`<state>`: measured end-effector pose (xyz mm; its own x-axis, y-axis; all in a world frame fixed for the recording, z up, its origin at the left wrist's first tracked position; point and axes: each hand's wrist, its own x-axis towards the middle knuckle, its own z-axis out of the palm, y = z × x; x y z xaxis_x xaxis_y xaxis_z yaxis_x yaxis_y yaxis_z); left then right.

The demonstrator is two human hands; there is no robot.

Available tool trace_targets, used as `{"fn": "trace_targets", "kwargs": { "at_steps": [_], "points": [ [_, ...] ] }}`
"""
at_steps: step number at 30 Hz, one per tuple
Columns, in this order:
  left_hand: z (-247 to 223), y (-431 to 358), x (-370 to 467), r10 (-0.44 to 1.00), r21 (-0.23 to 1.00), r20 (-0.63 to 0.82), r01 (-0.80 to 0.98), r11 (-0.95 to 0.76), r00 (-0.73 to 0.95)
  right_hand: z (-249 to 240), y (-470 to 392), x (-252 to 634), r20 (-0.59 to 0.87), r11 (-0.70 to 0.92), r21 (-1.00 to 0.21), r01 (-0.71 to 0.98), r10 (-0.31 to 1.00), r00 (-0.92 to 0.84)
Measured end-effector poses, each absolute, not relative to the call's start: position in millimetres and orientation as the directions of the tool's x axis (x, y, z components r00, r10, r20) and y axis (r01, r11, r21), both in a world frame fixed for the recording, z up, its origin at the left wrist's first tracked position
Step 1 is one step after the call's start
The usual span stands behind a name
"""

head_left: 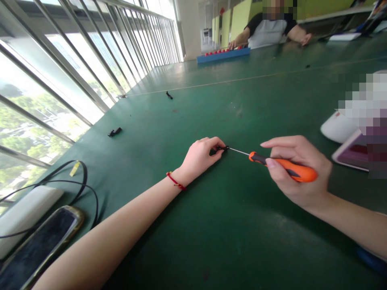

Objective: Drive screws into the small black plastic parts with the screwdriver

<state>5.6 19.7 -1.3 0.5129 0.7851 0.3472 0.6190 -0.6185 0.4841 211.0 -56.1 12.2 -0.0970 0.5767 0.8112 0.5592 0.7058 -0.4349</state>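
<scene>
My left hand [204,154], with a red cord bracelet [176,181] at the wrist, pinches a small black part [223,148] against the green tabletop [193,225]. Most of that part is hidden by the fingers, so its kind is unclear. My right hand [302,171] grips a screwdriver [302,170] by its orange and black handle, index finger stretched out above it. The thin metal shaft [238,151] points left, its tip at the black part's right end; whether it touches or sits inside, I cannot tell.
Small black pieces [115,132] [169,95] lie to the left and farther back. A phone [42,245], a white box [30,211] and a black cable [86,177] are at lower left. Across the table, a person [267,30] reaches to a blue rack [223,55]. Metal railing [90,52] borders the left.
</scene>
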Motion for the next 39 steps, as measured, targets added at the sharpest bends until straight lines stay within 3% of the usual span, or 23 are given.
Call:
{"fn": "trace_targets", "kwargs": {
  "at_steps": [4, 7, 14, 22, 28, 35, 39],
  "points": [
    [-1.1, 19.4, 5.5, 0.781, 0.485, 0.346, 0.613, -0.623, 0.520, 9.4, -49.6, 209.6, 0.862, 0.782, -0.452, 0.429, 0.507, -0.015],
    [-0.5, 18.8, 5.6, 0.774, 0.484, 0.341, 0.605, -0.632, 0.534, 10.4, -47.5, 209.7, 0.833, 0.790, -0.505, 0.347, 0.552, -0.045],
    [-1.2, 19.6, 5.5, 0.773, 0.490, 0.335, 0.600, -0.632, 0.540, 15.9, -54.4, 210.9, 0.841, 0.753, -0.300, 0.586, 0.499, -0.210],
    [-1.5, 19.6, 5.6, 0.775, 0.494, 0.338, 0.600, -0.630, 0.534, 9.2, -47.1, 210.8, 0.867, 0.804, -0.447, 0.391, 0.497, -0.032],
    [-1.1, 19.4, 5.8, 0.774, 0.495, 0.338, 0.598, -0.630, 0.535, 17.9, -54.5, 210.1, 0.841, 0.752, -0.319, 0.577, 0.505, -0.193],
    [-1.8, 19.8, 5.7, 0.777, 0.500, 0.337, 0.599, -0.626, 0.531, 6.6, -46.2, 212.8, 0.888, 0.812, -0.377, 0.445, 0.454, -0.076],
    [-1.5, 19.7, 5.7, 0.777, 0.498, 0.338, 0.599, -0.627, 0.531, 8.8, -46.2, 213.6, 0.870, 0.815, -0.378, 0.438, 0.475, -0.134]
  ]
}}
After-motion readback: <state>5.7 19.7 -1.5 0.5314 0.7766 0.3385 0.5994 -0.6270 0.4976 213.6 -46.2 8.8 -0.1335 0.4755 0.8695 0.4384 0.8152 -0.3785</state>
